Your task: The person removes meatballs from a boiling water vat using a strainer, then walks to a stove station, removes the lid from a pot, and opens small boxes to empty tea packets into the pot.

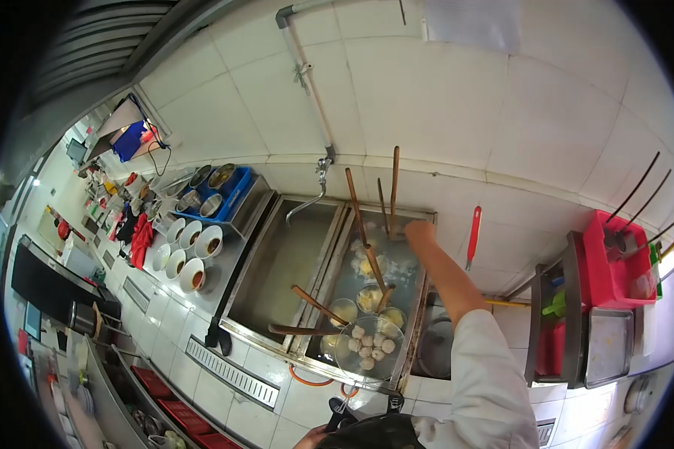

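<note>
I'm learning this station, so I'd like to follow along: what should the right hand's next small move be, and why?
Probably a slight shift toward the tall wooden handle to grip it: the right hand is at the far end of the tank, close beside that handle, which rises well above the water. I can't tell whether the hand already holds something.
</note>
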Motion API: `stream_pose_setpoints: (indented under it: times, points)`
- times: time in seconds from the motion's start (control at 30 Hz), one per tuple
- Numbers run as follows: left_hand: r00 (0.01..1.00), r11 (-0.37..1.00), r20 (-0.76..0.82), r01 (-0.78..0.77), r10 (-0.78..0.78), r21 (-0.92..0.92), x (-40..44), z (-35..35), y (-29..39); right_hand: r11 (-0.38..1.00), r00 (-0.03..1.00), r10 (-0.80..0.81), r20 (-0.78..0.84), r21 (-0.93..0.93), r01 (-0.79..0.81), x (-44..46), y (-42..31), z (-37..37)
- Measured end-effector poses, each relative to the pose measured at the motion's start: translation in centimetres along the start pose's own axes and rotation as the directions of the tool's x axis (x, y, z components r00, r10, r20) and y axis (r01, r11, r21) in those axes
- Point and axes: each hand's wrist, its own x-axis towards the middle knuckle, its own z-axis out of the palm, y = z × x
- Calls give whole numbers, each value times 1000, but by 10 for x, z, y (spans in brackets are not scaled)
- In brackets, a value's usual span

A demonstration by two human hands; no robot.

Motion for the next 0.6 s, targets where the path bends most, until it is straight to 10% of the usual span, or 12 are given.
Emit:
stream_pose_setpoints:
  times: [0.6]
  points:
    - [999,1000,50,21,-20,-24,11,1,18,983,982,124,-142,151,-102,-29,53,-26]
